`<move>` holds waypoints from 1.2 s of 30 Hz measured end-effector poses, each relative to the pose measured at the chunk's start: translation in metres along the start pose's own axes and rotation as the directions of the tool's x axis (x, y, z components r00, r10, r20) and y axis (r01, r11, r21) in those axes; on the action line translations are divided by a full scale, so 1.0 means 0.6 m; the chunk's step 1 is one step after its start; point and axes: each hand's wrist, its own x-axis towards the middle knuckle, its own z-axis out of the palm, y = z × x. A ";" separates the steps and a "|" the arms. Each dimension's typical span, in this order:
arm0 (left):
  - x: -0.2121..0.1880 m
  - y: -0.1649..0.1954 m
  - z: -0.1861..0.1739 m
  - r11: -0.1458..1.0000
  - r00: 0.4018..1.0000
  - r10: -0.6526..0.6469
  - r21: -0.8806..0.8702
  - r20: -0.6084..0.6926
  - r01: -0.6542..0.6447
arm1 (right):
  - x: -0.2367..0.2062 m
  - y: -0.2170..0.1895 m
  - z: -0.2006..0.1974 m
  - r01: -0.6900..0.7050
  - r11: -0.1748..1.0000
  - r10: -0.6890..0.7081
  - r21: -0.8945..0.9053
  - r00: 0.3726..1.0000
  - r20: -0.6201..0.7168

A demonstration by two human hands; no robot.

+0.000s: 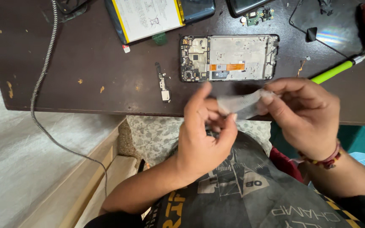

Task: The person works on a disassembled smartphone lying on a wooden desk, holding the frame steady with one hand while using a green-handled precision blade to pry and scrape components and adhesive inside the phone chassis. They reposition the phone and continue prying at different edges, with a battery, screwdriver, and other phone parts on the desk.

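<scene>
Over my lap at the near edge of the dark table (89, 55), I hold a thin, translucent strip of film (241, 103) between both hands. My right hand (305, 116) has its thumb and forefinger closed on the strip's right end; my left hand (203, 135) is curled, fingers pinched on the left end and on something small and dark beneath it that I cannot make out. The strip's long axis runs left to right, roughly parallel to the table edge, with the left end slightly lower.

The opened phone frame (230, 58) lies flat on the table just beyond the strip, its own long axis also left to right, circuit board toward the left. Both hands sit about equally close to it, the right a shade nearer its right end. My left wrist is bent inward, palm turned toward me; the right palm faces down.

Left of the phone frame rests a small flex part (164, 84); beyond it lies a battery (148, 17). To the frame's right sits a green-handled tool (332, 72), and a braided cable (43, 76) trails off far left.
</scene>
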 end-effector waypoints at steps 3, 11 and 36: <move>0.026 0.010 -0.015 0.910 0.955 0.295 0.314 -0.036 -0.270 | 0.014 -0.026 -0.008 0.105 0.904 -0.091 -0.414 0.994 0.052; 0.065 0.023 -0.042 0.809 0.931 0.310 0.460 0.192 -0.364 | 0.056 -0.052 -0.010 0.231 0.815 -0.166 -0.532 0.972 0.169; 0.162 0.010 -0.051 0.631 0.902 0.264 0.647 0.340 -0.429 | 0.137 -0.042 0.004 0.459 0.557 -0.441 -0.692 0.870 0.222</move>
